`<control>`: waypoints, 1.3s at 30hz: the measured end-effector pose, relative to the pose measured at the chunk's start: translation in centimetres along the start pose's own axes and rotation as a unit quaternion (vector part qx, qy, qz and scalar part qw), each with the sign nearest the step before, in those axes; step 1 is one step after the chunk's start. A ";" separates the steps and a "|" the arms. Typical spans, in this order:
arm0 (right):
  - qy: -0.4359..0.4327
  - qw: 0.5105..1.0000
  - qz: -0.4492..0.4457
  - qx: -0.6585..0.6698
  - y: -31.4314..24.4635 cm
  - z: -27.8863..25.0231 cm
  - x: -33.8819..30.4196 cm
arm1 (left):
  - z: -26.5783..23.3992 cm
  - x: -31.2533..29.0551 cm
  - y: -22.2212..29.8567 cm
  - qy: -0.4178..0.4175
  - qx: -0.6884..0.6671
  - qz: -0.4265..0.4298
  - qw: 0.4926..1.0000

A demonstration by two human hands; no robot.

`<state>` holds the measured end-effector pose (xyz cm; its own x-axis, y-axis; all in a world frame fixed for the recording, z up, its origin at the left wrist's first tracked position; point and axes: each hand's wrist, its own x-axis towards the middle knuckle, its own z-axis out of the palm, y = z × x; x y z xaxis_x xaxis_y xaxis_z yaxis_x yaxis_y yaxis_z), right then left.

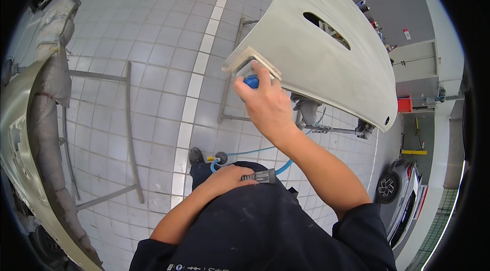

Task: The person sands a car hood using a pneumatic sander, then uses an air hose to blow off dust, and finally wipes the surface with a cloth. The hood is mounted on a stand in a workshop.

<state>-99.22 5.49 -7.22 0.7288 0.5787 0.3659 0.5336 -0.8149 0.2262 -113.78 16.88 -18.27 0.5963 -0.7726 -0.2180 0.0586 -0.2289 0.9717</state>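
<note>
My right hand (pixel 271 103) is wrapped round a sander (pixel 251 81) with a blue body and a flat rectangular pad. The pad is over the near left corner of a pale car hood (pixel 306 59); whether it touches the surface I cannot tell. An elongated opening (pixel 326 30) is cut through the hood. Close to my waist, my left hand (pixel 228 178) grips a grey ribbed hose connector (pixel 265 176). From its right end runs a blue hose (pixel 284 167).
A metal stand (pixel 224 92) is partly visible under the hood. On the left are a metal frame (pixel 128 118) and another car panel (pixel 15 113) beside a wrapped support. A grey car (pixel 403 194) is at the right. Blue hose trails near my shoe (pixel 196 155).
</note>
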 end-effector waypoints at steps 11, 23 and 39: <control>-0.032 0.999 0.002 -0.025 -1.0 -0.4 0.4 | 0.4 0.5 0.0 0.005 -0.009 0.003 1.000; -0.019 0.998 -0.024 0.050 -0.2 -0.1 0.9 | 0.4 2.6 0.9 0.019 0.013 0.024 0.999; -0.026 0.981 0.073 0.176 -2.2 -0.4 2.4 | 2.1 2.7 -8.8 0.026 0.139 -0.021 0.990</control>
<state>-98.78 8.64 -6.42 0.8248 0.4649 0.3219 0.5301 -0.8338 -0.1540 -114.36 15.54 -27.56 0.6382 -0.7298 -0.2451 -0.1344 -0.4192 0.8979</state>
